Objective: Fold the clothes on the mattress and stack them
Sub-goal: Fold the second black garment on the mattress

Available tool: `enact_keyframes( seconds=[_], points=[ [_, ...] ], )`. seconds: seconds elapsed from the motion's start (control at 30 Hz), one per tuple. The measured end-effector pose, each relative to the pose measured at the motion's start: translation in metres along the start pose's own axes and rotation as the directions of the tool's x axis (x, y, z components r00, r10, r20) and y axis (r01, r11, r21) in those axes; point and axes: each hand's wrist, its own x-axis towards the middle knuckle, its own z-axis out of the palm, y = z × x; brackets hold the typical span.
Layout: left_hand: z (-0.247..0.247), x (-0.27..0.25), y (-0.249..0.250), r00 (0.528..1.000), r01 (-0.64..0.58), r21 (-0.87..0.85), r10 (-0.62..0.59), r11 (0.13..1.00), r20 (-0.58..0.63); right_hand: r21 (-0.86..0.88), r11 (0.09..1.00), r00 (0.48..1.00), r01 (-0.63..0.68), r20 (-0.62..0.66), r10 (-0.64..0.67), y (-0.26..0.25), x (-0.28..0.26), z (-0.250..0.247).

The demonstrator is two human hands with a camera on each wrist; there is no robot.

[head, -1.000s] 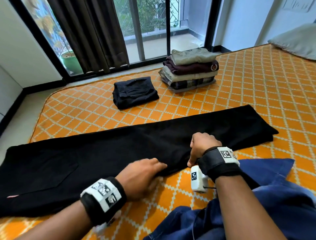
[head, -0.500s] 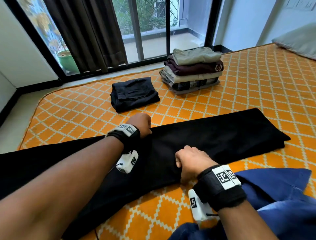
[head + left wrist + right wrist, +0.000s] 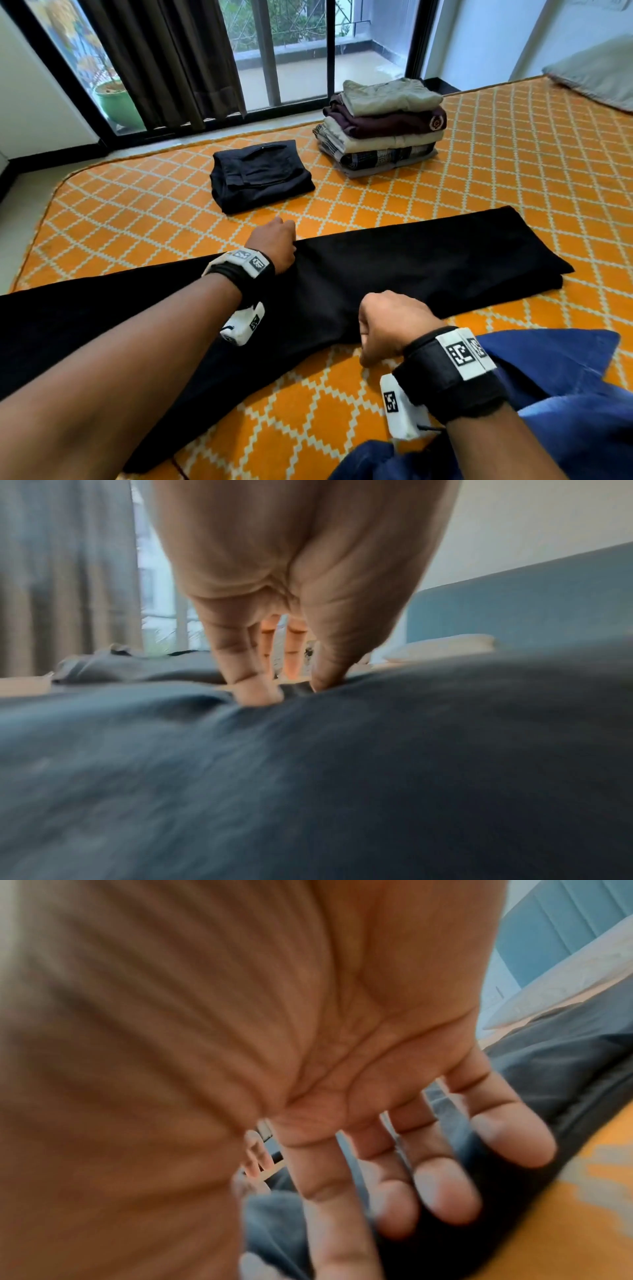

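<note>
Both hands are set on the black trousers (image 3: pixel 394 274), which are laid lengthwise across the near part of the mattress (image 3: pixel 513 178), folded leg on leg. The left hand (image 3: pixel 274 245) is placed at the far edge of the trousers near their middle; in the left wrist view its fingertips (image 3: pixel 260 693) and thumb are seen pressed into the dark cloth with a small ridge of fabric pinched between them. The right hand (image 3: pixel 390 325) is placed at the near edge, opposite the left. From the head view it appears clenched, yet in the right wrist view the fingers (image 3: pixel 445 1196) are seen only loosely bent above the dark cloth, so whether the edge is gripped cannot be told.

Beyond the trousers, a folded dark garment (image 3: pixel 260 174) is seen lying by itself on the mattress. To its right, well apart from the trousers, a stack of folded clothes (image 3: pixel 383 126) is seen, with a pale grey-green piece on top, a maroon one beneath it, and a checked one near the bottom. A crumpled blue garment (image 3: pixel 565 394) is spread at the near right, just under the right forearm. A grey pillow (image 3: pixel 596 78) is seen at the far right corner of the orange lattice-patterned sheet. Behind the mattress, a dark curtain (image 3: pixel 164 58) is hung before the window bars.
</note>
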Motion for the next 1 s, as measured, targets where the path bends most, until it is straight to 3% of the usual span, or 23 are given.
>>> enact_keyframes(
  seconds=[0.03,0.1,0.17,0.23,0.27,0.33,0.4,0.43,0.47,0.53,0.63,0.73,0.83,1.0],
  points=[
    [0.0,-0.008,0.006,1.0,-0.023,0.037,0.022,0.999,0.022,0.013,1.0,0.998,-0.005,0.062,0.004,0.0,0.001,0.0],
    [0.0,-0.033,0.019,0.996,-0.083,0.031,0.082,0.996,0.023,0.102,0.995,0.998,-0.007,0.056,0.001,0.003,0.002,-0.003],
    [0.003,-0.07,0.024,0.994,-0.105,-0.005,0.105,0.995,0.04,0.265,0.964,0.999,-0.006,-0.049,0.02,0.012,0.003,-0.004],
    [0.011,-0.108,0.019,0.991,-0.017,0.023,0.014,1.0,0.135,0.373,0.927,0.968,-0.046,-0.213,0.134,0.034,0.005,-0.002],
    [0.018,-0.125,0.014,0.978,0.033,0.041,-0.041,0.999,0.204,0.406,0.909,0.927,-0.099,-0.294,0.232,0.05,0.008,-0.001],
    [0.034,-0.148,0.004,0.938,0.101,0.053,-0.113,0.993,0.326,0.507,0.816,0.767,-0.279,-0.393,0.507,0.089,0.012,0.001],
    [0.044,-0.155,-0.001,0.914,0.129,0.046,-0.137,0.991,0.383,0.662,0.588,0.554,-0.465,-0.3,0.776,0.128,0.009,0.005],
    [0.045,-0.155,0.0,0.906,0.138,0.04,-0.143,0.99,0.398,0.719,0.474,0.48,-0.507,-0.221,0.849,0.143,0.006,0.007],
    [0.045,-0.154,0.001,0.899,0.143,0.033,-0.143,0.989,0.413,0.766,0.388,0.442,-0.513,-0.151,0.884,0.154,0.006,0.01],
    [0.042,-0.153,0.003,0.895,0.136,0.019,-0.131,0.991,0.426,0.889,0.245,0.434,-0.388,-0.058,0.899,0.172,0.02,0.016],
    [0.041,-0.155,0.005,0.897,0.119,0.014,-0.113,0.993,0.428,0.996,-0.031,0.518,-0.079,0.067,0.853,0.17,0.037,0.021],
    [0.043,-0.156,0.006,0.899,0.106,0.011,-0.101,0.994,0.426,0.982,-0.164,0.573,0.089,0.084,0.815,0.183,0.045,0.023],
    [0.046,-0.156,0.005,0.889,0.109,-0.001,-0.097,0.994,0.448,0.943,-0.223,0.501,0.246,0.073,0.862,0.207,0.045,0.017],
    [0.043,-0.152,0.006,0.868,0.125,0.021,-0.12,0.992,0.482,0.938,-0.221,0.378,0.266,0.109,0.919,0.196,0.04,0.015]
  ],
)
